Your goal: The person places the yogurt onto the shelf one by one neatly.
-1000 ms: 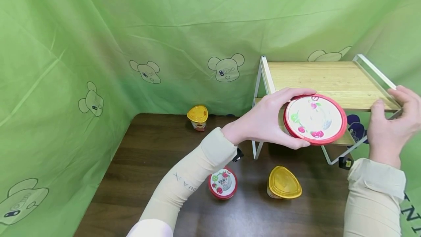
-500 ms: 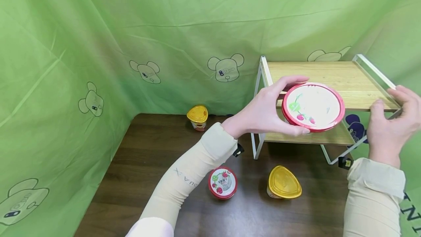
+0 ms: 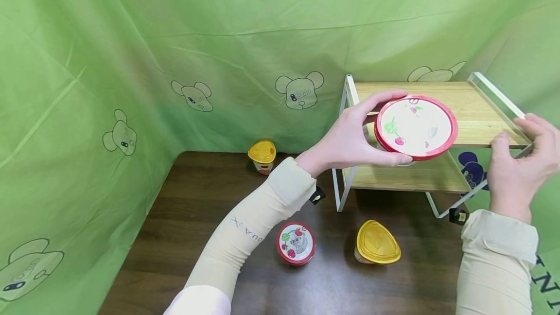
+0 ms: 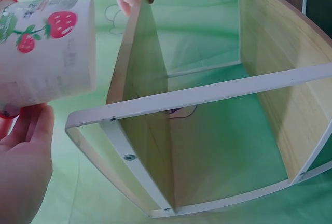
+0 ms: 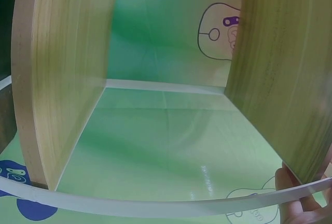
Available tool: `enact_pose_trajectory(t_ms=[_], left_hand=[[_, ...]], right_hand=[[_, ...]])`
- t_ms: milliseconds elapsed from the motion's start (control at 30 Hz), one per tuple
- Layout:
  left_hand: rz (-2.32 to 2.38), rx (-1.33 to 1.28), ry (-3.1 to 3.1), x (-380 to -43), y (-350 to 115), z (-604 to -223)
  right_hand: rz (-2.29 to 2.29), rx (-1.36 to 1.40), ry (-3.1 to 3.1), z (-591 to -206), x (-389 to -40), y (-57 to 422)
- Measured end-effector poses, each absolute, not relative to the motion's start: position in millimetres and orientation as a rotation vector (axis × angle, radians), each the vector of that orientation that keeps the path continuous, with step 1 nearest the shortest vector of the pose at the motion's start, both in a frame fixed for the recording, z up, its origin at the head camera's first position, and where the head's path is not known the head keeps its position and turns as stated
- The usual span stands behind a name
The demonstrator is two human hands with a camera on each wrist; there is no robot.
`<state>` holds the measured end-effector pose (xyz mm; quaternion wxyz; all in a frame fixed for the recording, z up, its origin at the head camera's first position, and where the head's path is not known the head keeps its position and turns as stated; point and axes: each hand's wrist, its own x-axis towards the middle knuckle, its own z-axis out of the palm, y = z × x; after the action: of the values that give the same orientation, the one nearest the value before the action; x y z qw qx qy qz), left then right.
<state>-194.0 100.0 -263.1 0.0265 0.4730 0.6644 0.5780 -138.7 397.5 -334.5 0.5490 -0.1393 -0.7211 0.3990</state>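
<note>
My left hand [image 3: 345, 135] grips a tub [image 3: 415, 128] with a red-rimmed white lid printed with strawberries. It is raised in front of the top board of a two-tier shelf rack [image 3: 490, 120], overlapping that board in the head view. The left wrist view shows the tub's white side with strawberries [image 4: 62, 24] beside the rack's metal frame [image 4: 197, 95], the fingers under it. At the rack's front right corner my right hand [image 3: 522, 164] holds the top board and frame between thumb and fingers. Its fingers [image 5: 295, 203] show around that corner in the right wrist view.
On the dark wooden table [image 3: 183, 237] stand another red-rimmed tub [image 3: 296, 243], a yellow-lidded cup [image 3: 377, 243] in front of the rack, and a second yellow-lidded cup [image 3: 262, 156] at the back. A green cloth [image 3: 236, 52] hangs behind. The rack's lower board [image 3: 407, 179] lies below the held tub.
My left hand has raised the tub, with a slight shift left, from low before the rack to the height of its top board. The right hand stays at the rack's corner.
</note>
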Motion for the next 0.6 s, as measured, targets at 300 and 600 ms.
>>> enact_pose_trajectory(t_ms=[300, 600], left_hand=[[1.834, 1.405, 2.080, -200.8, 103.7, -260.8], [1.855, 1.364, 2.143, -209.3, 110.3, -258.7]], right_hand=[[0.986, -0.333, -1.691, -334.8, -140.5, 397.7], [1.020, -0.351, -1.693, -335.5, -141.9, 400.2]])
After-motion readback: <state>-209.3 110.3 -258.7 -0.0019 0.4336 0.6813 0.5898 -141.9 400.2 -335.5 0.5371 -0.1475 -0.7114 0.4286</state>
